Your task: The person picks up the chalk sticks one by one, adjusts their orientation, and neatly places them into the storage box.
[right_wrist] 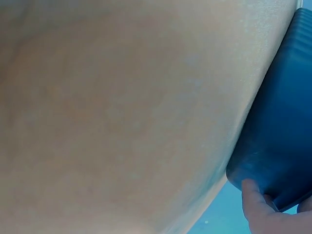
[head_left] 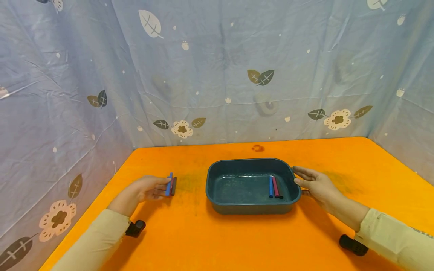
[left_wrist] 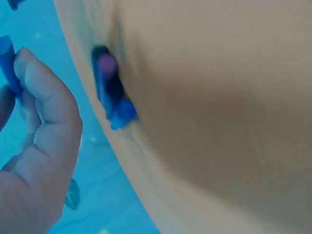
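Note:
My left hand (head_left: 149, 188) is at the left of the table, thumb and fingers pinching a short blue stick (head_left: 168, 187). In the left wrist view, that blue stick (left_wrist: 8, 61) shows between the fingertips. Close beside it in the head view are a dark red stick (head_left: 172, 187) and a blackish stick (head_left: 174, 185). The left wrist view shows a blurred cluster of sticks (left_wrist: 111, 87) on the table. My right hand (head_left: 317, 186) grips the right end of a deep, dark teal tray (head_left: 251, 209), thumb at its rim. Fingers touch the tray wall (right_wrist: 278, 136) in the right wrist view.
Inside the tray, at its right end, lie a blue stick (head_left: 271, 187), a crimson stick (head_left: 275, 187) and a blackish stick (head_left: 280, 192) side by side. An orange surface covers the table (head_left: 203, 241). A patterned curtain (head_left: 217, 75) hangs behind and along both sides.

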Demonstrator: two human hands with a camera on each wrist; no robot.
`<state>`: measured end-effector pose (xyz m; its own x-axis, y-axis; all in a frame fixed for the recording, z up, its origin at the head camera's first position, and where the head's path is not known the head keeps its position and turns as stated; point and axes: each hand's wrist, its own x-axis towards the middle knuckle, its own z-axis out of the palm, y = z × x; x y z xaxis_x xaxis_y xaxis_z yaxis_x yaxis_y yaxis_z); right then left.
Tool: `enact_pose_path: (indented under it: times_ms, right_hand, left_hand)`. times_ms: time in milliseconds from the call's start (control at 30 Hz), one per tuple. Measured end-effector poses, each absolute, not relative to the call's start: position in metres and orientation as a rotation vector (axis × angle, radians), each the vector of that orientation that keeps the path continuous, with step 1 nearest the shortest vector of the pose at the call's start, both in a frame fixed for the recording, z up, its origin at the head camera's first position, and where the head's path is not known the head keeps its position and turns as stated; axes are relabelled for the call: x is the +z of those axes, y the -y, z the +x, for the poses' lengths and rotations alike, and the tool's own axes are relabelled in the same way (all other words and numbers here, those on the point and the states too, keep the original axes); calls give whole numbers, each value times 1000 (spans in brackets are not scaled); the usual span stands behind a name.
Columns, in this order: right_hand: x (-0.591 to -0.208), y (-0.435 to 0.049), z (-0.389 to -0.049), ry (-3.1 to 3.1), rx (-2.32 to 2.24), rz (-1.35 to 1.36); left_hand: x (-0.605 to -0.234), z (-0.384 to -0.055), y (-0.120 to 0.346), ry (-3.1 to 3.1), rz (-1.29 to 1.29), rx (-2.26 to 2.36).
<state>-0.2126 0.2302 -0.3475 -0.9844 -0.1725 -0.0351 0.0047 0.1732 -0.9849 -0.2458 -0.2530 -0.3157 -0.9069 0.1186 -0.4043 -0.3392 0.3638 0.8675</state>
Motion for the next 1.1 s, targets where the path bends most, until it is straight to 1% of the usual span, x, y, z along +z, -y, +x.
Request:
enact_pose_path:
  times_ms: [367,667,1100]
  right_hand:
    - [-348,-231,-211,-2316,-1912,-160]
    - [-347,-230,-212,-2319,-1913,-152]
    - [-346,-230,-212,-2324,-1901,-154]
  left_hand:
    - [-307,-241,222,-2136,-95,1616]
    - [-301,-239,201,-2145,-95,1609]
    - [-291,-241,175,-2087,-8,1586]
